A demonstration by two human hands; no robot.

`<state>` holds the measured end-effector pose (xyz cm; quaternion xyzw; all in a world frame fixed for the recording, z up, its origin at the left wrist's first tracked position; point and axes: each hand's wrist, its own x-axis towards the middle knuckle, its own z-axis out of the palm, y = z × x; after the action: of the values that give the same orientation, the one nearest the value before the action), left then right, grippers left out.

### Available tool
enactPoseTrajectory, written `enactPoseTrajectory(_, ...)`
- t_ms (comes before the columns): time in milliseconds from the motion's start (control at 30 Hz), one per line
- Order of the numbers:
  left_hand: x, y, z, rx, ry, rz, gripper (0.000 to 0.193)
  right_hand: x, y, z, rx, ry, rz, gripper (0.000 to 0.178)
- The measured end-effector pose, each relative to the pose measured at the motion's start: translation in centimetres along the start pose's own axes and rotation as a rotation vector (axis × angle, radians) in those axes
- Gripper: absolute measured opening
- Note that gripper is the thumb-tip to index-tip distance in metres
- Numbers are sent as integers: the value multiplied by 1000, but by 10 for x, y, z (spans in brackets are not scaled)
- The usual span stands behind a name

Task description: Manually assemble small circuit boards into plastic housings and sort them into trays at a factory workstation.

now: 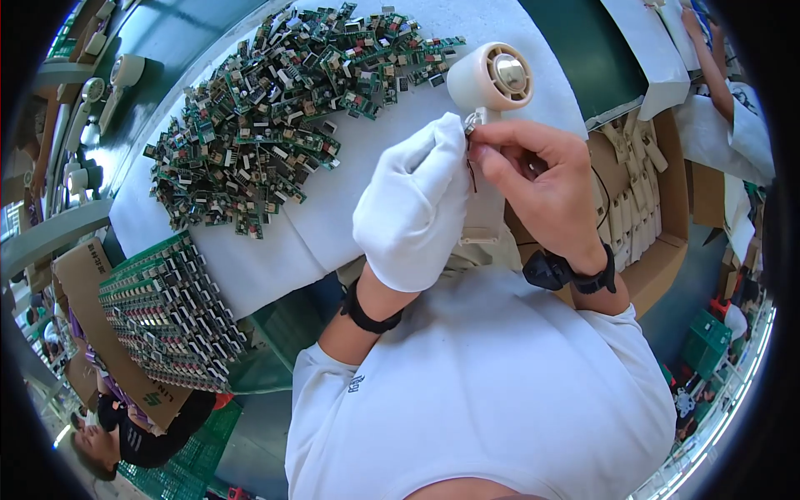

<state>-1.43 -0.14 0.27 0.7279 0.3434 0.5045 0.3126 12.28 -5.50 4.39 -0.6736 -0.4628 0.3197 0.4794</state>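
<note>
My left hand (408, 204), in a white glove, is closed round the handle of a white handheld fan (468, 82). The fan's round head, with a silver hub, points up and to the right beyond my fingers. Most of the handle is hidden; its pale lower end (480, 235) shows near my shirt. My bare right hand (542, 171) pinches thumb and forefinger together just below the fan head. Thin dark wires (473, 173) come out at that pinch, against the glove. A small shiny bit shows there too, too small to name.
A big heap of small green circuit boards (267, 117) covers the white tabletop (271, 258) ahead and left. Stacked circuit board panels (167, 308) stand at the left beside a cardboard sheet (158, 400). On the right, a cardboard box (679, 208) holds several cream plastic parts (637, 200). Other people work nearby.
</note>
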Motion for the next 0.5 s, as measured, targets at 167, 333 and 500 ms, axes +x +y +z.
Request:
enactPoseTrajectory(167,8,-9,-5,-242,1,-219,30,4,-12,-14,-311,-23,-153,25)
enactPoseTrajectory(333,16,-2,-12,-364,-66,-525,27,5,-13,-33,-296,-258,-270,29)
enactPoseTrajectory(500,19,1,-14,-379,-108,-605,26,21,-3,-30,-525,-366,-746,26)
